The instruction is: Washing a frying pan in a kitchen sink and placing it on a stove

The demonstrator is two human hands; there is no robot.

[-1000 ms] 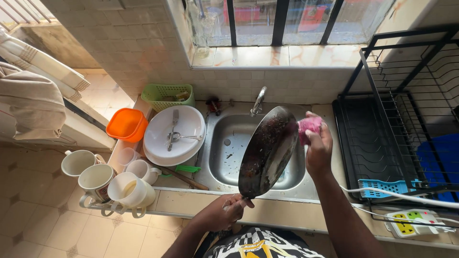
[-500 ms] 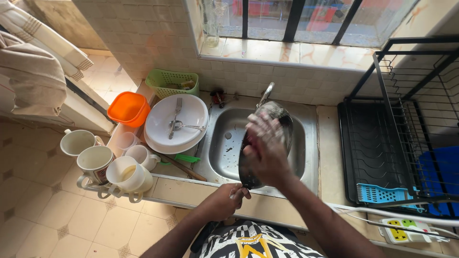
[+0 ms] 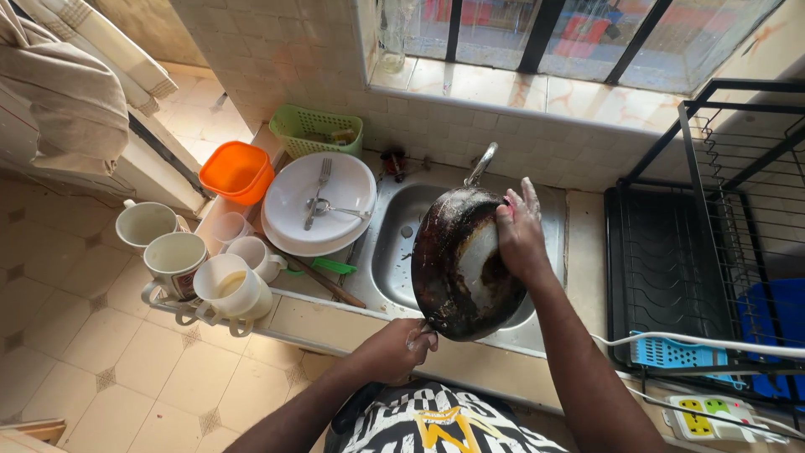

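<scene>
The blackened frying pan (image 3: 461,264) is held tilted over the steel sink (image 3: 394,252), its underside up. The left hand (image 3: 394,348) has its fingers clenched on the handle; the right hand (image 3: 520,239) presses a pink sponge against the base. A pale patch looks scrubbed; most remains dark. Plates (image 3: 314,205) and mugs (image 3: 176,264) wait on the desk.

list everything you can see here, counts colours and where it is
blackened round frying pan: 1, black, held tilted over the sink
steel sink: 1, silver, centre
white plates: stack, left of sink, fork and spoon on top
orange plastic bowl: 1, far left counter
green plastic basket: 1, by the wall
white mugs: about 5, counter's left edge
black dish rack: 1, right
left hand: grips pan handle
right hand: pressed on pan's rim; pink bit at the fingertips
</scene>
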